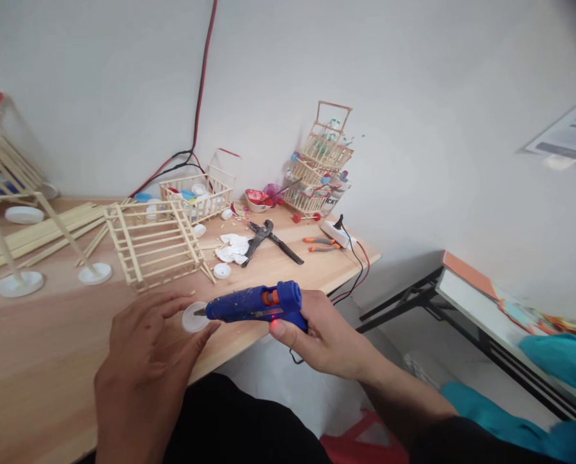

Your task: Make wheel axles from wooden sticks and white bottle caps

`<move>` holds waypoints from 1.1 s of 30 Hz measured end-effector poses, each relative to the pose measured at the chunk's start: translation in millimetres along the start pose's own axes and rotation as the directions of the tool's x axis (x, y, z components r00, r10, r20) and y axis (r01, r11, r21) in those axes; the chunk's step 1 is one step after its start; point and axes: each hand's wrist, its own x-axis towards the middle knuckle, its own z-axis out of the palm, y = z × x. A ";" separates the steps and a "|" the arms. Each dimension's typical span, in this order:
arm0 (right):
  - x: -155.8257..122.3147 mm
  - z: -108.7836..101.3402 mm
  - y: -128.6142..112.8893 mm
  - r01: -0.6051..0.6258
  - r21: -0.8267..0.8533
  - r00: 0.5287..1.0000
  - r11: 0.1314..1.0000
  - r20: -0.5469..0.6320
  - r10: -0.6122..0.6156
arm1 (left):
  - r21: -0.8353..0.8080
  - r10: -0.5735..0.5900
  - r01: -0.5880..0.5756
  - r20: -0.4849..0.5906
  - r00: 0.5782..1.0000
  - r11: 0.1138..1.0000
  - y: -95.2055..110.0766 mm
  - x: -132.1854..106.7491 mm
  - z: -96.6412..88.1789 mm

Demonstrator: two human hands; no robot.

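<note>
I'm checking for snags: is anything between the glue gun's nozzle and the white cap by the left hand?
Nothing visible stands between them. The right hand holds the blue glue gun; its nozzle overlaps the white cap in view, beside the left hand. Whether nozzle and cap touch is unclear.

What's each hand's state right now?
Left hand: curled at a white cap; whether gripping cannot be told.
Right hand: closed, holding a blue glue gun.
</note>
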 end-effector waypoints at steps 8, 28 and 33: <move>-0.6 -1.6 1.7 -0.078 0.098 0.996 0.992 -0.024 0.081 | -0.027 -0.053 0.053 -0.013 0.998 0.998 11.1 1.2 -2.2; -0.9 5.3 15.9 -0.075 0.201 0.997 0.977 0.000 0.076 | -0.066 -0.223 0.222 -0.014 0.975 0.973 27.6 7.7 -5.4; -0.6 2.6 9.9 -0.013 0.130 1.000 0.991 0.020 0.010 | -0.045 -0.191 0.191 0.004 0.982 0.981 25.7 5.7 -6.7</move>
